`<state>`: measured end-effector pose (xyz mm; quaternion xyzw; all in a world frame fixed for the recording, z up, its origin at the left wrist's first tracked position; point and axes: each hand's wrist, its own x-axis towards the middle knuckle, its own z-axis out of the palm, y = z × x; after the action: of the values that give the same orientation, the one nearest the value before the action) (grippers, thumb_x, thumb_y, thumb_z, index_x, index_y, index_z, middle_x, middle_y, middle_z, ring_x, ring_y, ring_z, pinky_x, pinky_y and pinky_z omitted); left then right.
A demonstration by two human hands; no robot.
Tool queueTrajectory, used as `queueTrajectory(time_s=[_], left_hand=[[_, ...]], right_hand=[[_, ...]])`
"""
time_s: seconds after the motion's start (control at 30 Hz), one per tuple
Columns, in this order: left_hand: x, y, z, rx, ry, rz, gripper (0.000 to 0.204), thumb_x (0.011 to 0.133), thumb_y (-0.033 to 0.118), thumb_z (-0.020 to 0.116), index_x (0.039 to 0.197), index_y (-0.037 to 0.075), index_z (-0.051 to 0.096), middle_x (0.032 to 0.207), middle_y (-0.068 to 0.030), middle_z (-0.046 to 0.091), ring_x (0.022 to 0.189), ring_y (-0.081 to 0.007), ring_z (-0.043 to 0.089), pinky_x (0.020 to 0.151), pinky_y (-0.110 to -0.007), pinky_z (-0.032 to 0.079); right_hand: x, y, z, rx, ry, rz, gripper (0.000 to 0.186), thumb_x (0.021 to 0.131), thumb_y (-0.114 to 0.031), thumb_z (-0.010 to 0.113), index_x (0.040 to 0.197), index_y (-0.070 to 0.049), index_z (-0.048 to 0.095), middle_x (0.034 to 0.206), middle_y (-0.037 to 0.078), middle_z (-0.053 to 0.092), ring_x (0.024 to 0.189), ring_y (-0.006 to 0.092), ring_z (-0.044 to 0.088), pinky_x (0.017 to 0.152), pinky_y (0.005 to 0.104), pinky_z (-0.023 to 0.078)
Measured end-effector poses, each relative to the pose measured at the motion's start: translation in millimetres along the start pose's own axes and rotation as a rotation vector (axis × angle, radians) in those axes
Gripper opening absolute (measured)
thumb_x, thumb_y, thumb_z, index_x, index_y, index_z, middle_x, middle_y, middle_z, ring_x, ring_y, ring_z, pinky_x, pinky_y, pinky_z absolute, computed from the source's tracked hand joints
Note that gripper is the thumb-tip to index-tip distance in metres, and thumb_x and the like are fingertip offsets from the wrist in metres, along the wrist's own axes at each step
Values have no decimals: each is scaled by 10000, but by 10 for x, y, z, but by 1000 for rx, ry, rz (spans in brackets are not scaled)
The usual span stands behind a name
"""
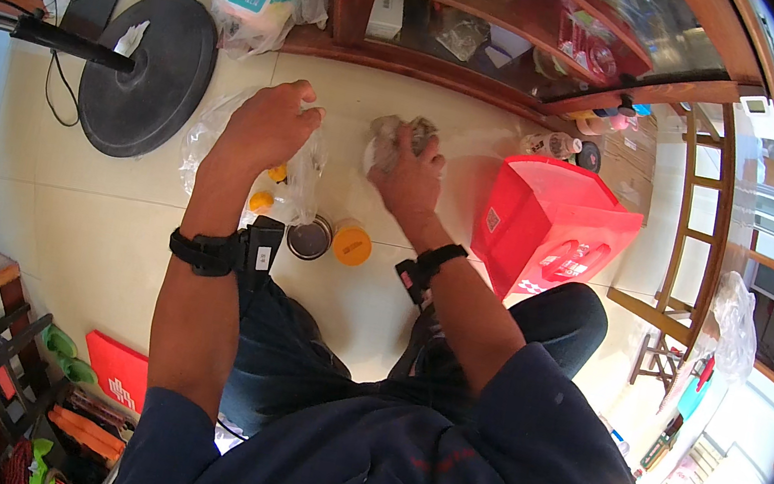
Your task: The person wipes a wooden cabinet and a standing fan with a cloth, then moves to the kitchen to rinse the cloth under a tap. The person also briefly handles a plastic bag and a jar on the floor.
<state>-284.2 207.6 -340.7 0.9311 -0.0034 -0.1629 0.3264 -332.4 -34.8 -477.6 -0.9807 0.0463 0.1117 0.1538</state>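
My left hand (268,127) is closed, its fingertips pinching the upper edge of a clear plastic bag (204,147) spread on the floor. Two small orange-yellow things (261,202) show through that bag, below the hand; their kind is unclear. Farther right, my right hand (409,180) has its fingers bent over a crumpled, greyish see-through plastic bag (384,145) at floor level. What the crumpled bag contains, if anything, I cannot make out. Nearer to me, a round container with an orange-yellow lid (352,246) stands beside a dark, silver-rimmed round container (310,238).
A red paper bag (551,228) stands right of my right hand, with a plastic bottle (552,146) behind it. A black round stand base (154,83) lies at the left. Along the back runs a wooden cabinet (415,64), with a wipes pack (253,0) beside it.
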Motion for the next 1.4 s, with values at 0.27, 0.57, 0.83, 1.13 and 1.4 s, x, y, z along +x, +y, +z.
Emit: queueTrajectory(time_s=[0.27, 0.57, 0.83, 1.13, 1.4], left_hand=[[-45, 47, -16, 1, -14, 45, 392, 956, 282, 637, 1194, -28, 653, 1017, -256, 734, 934, -382, 713, 851, -426, 542], [-84, -16, -26, 34, 7, 75, 341, 964, 273, 636, 1148, -13, 665, 963, -256, 716, 898, -383, 707, 818, -432, 539], [-37, -88, -40, 74, 35, 129, 313, 977, 289, 611, 1106, 15, 688, 932, -215, 728, 869, -362, 710, 791, -425, 544], [-22, -14, -70, 6, 16, 162, 399, 949, 337, 673, 1217, 41, 674, 1068, -213, 723, 967, -343, 710, 872, -418, 547], [4, 187, 320, -219, 144, 492, 936, 772, 391, 829, 1540, 37, 427, 1440, -255, 505, 1195, -380, 641, 1025, -420, 512]], right_hand=[[751, 988, -168, -281, 210, -130, 881, 866, -651, 688, 1540, -126, 469, 1434, 325, 489, 1266, 497, 522, 987, 573, 475], [1059, 1340, -268, -204, 386, -184, 599, 963, -504, 634, 1443, -147, 595, 1423, 199, 596, 1168, 424, 630, 951, 541, 512], [1341, 1404, -278, -300, 73, -45, 511, 1003, -563, 521, 1114, -128, 765, 1098, 192, 741, 991, 402, 718, 854, 577, 550], [1419, 1756, -630, 139, 390, -18, 435, 1017, -444, 559, 1186, -75, 714, 1118, 196, 730, 1001, 384, 708, 833, 478, 569], [326, -362, -1071, 1116, -492, -233, 506, 1053, -442, 541, 1402, -82, 606, 1307, 97, 666, 1097, 214, 646, 922, 348, 559]])
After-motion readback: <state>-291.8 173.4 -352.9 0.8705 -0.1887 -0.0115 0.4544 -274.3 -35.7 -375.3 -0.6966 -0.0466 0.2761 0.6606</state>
